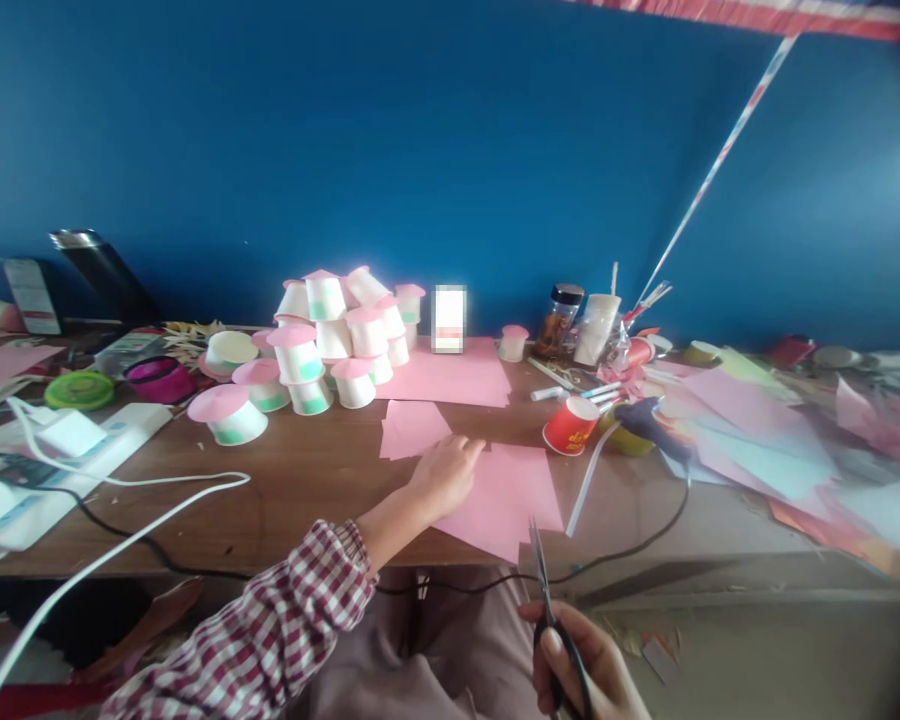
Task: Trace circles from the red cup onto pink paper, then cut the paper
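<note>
My left hand rests palm down over pink paper, its fingers stretched forward and holding nothing that I can see. Part of the larger pink sheet is under it, and a smaller pink piece lies just beyond its fingers. In my right hand is a pair of scissors, blades pointing up and nearly together, in front of the table's near edge. The blade tips appear over the sheet's near corner; I cannot tell whether they touch it.
Paper cups with pink paper tops are stacked at the back left. A red paper cup stands to the right, near loose coloured papers. A power strip with white cables lies left. A black cable crosses the front edge.
</note>
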A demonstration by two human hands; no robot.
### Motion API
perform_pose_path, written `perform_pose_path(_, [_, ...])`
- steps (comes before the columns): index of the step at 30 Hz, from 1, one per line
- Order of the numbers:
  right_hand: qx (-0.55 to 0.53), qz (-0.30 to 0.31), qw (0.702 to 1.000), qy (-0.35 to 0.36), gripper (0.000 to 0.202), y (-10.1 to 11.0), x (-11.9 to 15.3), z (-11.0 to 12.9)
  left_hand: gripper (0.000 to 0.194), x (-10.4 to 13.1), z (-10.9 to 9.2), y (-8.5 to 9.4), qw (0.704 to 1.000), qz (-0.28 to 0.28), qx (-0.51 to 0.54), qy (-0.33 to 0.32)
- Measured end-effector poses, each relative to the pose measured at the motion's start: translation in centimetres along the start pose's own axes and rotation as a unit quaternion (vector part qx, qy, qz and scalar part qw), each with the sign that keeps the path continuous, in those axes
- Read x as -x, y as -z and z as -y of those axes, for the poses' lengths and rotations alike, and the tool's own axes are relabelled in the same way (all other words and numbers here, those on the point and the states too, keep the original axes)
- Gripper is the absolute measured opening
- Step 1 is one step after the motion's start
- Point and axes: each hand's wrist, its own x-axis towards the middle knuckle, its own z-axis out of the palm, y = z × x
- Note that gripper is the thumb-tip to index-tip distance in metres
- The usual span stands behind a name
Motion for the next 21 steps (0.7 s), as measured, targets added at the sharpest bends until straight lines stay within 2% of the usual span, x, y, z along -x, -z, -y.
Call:
perform_pose_path(4, [0.011,-0.008,1.0,-0.011,0.06,-0.1,-0.2,0.1,0.034,0.1,-0.4,0.6,1.0,0.015,-0.012,0.025])
perform_pose_path(12, [0.021,0.005,1.0,-0.008,0.059,-0.9,-0.2,0.2,0.033,-1.3,0.7,1.0,0.996,0.082,-0.012,0.039])
perform_pose_path(21, [0.028,0.003,1.0,-0.006,0.062,-0.8,-0.2,0.4,0.034,-2.0,-0.1,2.0,0.99,0.128,-0.017,0.062])
